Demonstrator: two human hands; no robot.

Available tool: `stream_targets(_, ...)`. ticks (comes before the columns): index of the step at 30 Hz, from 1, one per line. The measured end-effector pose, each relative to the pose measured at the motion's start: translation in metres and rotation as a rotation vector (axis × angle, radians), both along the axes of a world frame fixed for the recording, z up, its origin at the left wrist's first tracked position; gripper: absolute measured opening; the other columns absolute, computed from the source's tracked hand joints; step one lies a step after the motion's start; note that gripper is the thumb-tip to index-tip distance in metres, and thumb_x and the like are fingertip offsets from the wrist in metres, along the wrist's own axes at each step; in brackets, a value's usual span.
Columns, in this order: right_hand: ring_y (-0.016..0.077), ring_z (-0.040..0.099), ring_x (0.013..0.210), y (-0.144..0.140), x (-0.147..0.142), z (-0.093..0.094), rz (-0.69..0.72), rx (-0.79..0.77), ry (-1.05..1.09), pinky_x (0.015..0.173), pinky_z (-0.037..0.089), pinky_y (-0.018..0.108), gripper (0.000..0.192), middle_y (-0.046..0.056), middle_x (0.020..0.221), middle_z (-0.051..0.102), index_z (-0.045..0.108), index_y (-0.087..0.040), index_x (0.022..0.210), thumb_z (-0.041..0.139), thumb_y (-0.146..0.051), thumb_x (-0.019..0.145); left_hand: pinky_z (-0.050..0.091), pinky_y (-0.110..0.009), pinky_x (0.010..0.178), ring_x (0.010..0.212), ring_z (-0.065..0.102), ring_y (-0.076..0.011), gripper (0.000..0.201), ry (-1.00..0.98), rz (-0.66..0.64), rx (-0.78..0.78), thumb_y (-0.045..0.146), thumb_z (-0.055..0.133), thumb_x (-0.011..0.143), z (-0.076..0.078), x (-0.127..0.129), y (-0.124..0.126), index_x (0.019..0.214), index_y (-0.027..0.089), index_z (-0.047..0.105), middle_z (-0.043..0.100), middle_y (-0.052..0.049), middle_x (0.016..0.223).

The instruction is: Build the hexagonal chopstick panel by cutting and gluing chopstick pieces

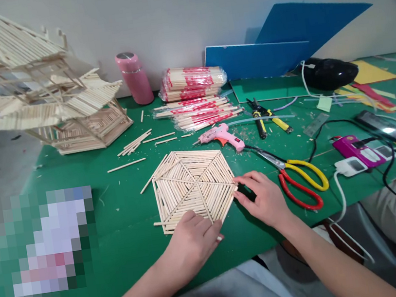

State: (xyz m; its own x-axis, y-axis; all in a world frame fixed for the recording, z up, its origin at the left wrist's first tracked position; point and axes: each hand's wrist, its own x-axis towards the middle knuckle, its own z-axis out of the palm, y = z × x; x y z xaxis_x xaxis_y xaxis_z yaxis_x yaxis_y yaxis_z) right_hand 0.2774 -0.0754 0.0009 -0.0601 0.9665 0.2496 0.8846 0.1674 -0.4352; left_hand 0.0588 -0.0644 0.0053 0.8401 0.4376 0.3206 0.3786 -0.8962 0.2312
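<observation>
A many-sided panel of wooden sticks [177, 186] lies on the green table, its sticks laid in wedges around a centre. My left hand [194, 240] is closed over the panel's near edge, fingers bent down on it; a small pale tip shows by its fingertips, too small to tell what it is. Thumb and forefinger of my right hand [262, 198] pinch the panel's right corner. Beyond the panel rests a pink hot glue gun [220, 136], its nozzle pointing left. Scissors [297, 176] with red and yellow handles lie right of my right hand.
A stick-built tower model [85, 130] stands at the back left. Loose sticks [136, 142], wrapped chopstick bundles [192, 83], a pink flask [136, 81] and yellow-handled pliers [271, 118] lie or stand behind. Cables run around a purple power strip [360, 150] at right. A blurred-out object [52, 242] lies at left.
</observation>
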Motion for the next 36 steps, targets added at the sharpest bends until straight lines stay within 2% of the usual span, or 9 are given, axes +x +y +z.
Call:
stream_targets(6, 0.0197, 0.054, 0.082, -0.001, 0.001, -0.003, 0.002, 0.033, -0.002, 0.072, 0.044, 0.031, 0.029, 0.007, 0.089, 0.058, 0.061, -0.019, 0.102, 0.051, -0.035, 0.079, 0.030, -0.028, 0.060, 0.060, 0.049, -0.0125, 0.016, -0.005, 0.024, -0.129, 0.019, 0.042, 0.086, 0.002, -0.014, -0.001, 0.098, 0.016, 0.052, 0.056, 0.001, 0.066)
stream_targets(16, 0.0198, 0.054, 0.082, -0.001, 0.001, -0.003, 0.004, 0.036, -0.004, 0.073, 0.043, 0.032, 0.028, 0.007, 0.088, 0.058, 0.061, -0.019, 0.101, 0.051, -0.034, 0.080, 0.028, -0.028, 0.058, 0.054, 0.044, -0.0115, 0.016, -0.023, 0.019, -0.030, 0.018, 0.041, 0.086, 0.001, -0.002, -0.002, 0.089, 0.015, 0.057, 0.051, 0.002, 0.058)
stream_targets(36, 0.0196, 0.055, 0.081, 0.000, 0.001, -0.003, -0.009, 0.037, 0.001, 0.072, 0.044, 0.032, 0.028, 0.007, 0.088, 0.059, 0.061, -0.019, 0.100, 0.052, -0.034, 0.079, 0.030, -0.027, 0.059, 0.056, 0.045, -0.0109, 0.012, -0.018, 0.053, -0.048, 0.019, 0.043, 0.086, 0.000, -0.008, -0.005, 0.086, 0.015, 0.054, 0.053, 0.002, 0.061)
